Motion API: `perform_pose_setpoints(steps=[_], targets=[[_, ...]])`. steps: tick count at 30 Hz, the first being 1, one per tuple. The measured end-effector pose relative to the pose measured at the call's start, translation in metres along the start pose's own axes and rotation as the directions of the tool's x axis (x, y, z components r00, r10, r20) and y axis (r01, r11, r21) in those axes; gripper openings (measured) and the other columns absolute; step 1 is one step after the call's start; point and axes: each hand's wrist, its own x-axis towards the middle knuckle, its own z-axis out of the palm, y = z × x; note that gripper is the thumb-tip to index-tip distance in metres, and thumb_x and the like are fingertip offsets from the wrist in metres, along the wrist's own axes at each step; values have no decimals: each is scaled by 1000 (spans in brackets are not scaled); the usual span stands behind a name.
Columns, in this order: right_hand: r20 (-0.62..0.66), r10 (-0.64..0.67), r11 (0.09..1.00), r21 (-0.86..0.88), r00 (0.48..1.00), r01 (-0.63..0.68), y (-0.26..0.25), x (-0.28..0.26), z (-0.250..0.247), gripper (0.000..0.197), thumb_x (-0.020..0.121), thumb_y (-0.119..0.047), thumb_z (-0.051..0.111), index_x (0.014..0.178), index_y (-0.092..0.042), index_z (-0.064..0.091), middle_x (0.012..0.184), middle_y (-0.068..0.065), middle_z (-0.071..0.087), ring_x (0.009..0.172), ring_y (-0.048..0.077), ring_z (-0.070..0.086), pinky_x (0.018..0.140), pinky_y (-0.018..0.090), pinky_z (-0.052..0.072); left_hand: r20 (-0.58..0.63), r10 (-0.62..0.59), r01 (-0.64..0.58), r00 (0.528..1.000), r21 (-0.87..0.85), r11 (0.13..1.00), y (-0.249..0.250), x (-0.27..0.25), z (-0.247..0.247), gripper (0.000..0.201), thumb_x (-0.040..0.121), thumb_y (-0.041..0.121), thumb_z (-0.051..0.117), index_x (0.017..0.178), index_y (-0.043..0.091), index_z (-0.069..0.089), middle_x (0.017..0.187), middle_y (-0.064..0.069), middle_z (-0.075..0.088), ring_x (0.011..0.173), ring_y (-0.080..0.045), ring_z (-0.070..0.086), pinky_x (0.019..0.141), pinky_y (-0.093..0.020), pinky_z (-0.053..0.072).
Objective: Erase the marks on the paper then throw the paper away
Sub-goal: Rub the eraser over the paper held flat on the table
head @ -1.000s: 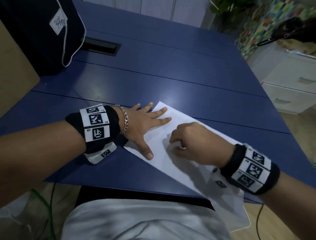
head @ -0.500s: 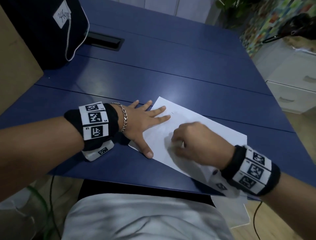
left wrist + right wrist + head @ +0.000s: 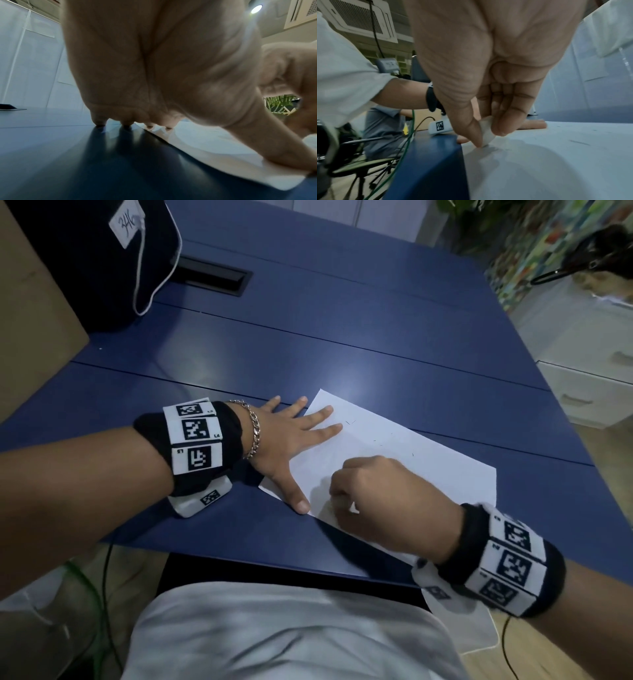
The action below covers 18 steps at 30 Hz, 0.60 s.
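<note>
A white sheet of paper [image 3: 394, 460] lies skewed on the blue table [image 3: 342, 354], its near corner hanging past the front edge. Faint pencil marks [image 3: 350, 422] show near its far end. My left hand [image 3: 294, 436] lies flat, fingers spread; two fingertips and the thumb press the paper's [image 3: 214, 151] left side. My right hand [image 3: 346, 501] pinches a small white eraser [image 3: 485, 136] between thumb and fingers, its tip touching the paper [image 3: 556, 162] close to the near edge. In the head view the eraser [image 3: 337, 505] is mostly hidden under the knuckles.
A dark bag [image 3: 85, 261] with a white cord and label stands at the table's back left, next to a black cable slot [image 3: 212, 278]. White drawers [image 3: 589, 392] sit off to the right. Another person sits beyond the table's edge [image 3: 385, 121].
My right hand with the eraser has slid back along the paper toward the near edge and my body. The left hand has kept its place holding the sheet down.
</note>
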Motion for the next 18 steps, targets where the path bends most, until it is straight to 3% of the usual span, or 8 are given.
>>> perform_pose_setpoints(steps=[2, 6, 8, 10, 12, 16, 18], targets=[[43, -10, 1000, -19, 999, 11, 7, 10, -6, 14, 87, -27, 57, 85, -17, 67, 84, 0, 62, 75, 26, 61, 71, 41, 53, 1, -14, 14, 1000, 0, 1000, 1, 1, 0, 155, 50, 100, 67, 156, 43, -32, 165, 14, -39, 155, -28, -32, 124, -63, -12], [-57, 85, 995, -49, 995, -87, 37, 32, -15, 21, 82, -32, 62, 91, -16, 70, 86, -1, 64, 79, 23, 61, 73, 41, 55, 6, -30, 30, 1000, 3, 1000, 3, 0, -2, 158, 50, 98, 68, 157, 38, -32, 165, 15, -39, 156, -27, -30, 125, -64, -10], [-13, -3, 999, -37, 1000, 2, 31, 29, -13, 15, 82, -31, 62, 89, -21, 69, 84, -6, 61, 76, 20, 59, 73, 39, 53, 13, -36, 36, 999, 5, 999, 2, 0, -3, 158, 51, 98, 69, 157, 38, -32, 165, 14, -39, 156, -27, -30, 124, -65, -9], [117, -127, 992, 23, 985, 125, 19, 23, -13, 7, 82, -30, 62, 80, -24, 65, 80, -8, 57, 71, 17, 55, 69, 39, 51, 16, -35, 35, 999, 3, 999, 2, 1, -3, 159, 51, 98, 69, 157, 38, -33, 164, 13, -40, 155, -28, -31, 124, -66, -9], [174, -166, 986, 27, 971, 164, 22, 28, -19, 7, 80, -28, 64, 78, -22, 68, 79, -8, 58, 69, 18, 56, 69, 39, 51, 18, -33, 33, 999, 3, 999, 3, 1, -3, 159, 51, 98, 69, 157, 38, -33, 164, 13, -40, 155, -28, -31, 124, -66, -10], [-47, -63, 998, 27, 997, 64, 48, 51, -24, 16, 82, -20, 72, 97, -16, 76, 85, -14, 54, 74, 15, 56, 70, 28, 42, 16, -33, 33, 999, 9, 999, 2, 1, -3, 159, 50, 98, 69, 157, 39, -32, 164, 14, -40, 155, -27, -31, 124, -66, -9], [-24, -109, 994, 29, 994, 110, 42, 48, -22, 11, 80, -22, 70, 90, -18, 74, 82, -15, 55, 71, 14, 55, 68, 31, 45, 15, -36, 36, 999, 2, 999, 1, 1, -2, 159, 50, 98, 69, 157, 39, -32, 165, 13, -39, 155, -27, -31, 124, -66, -9]])
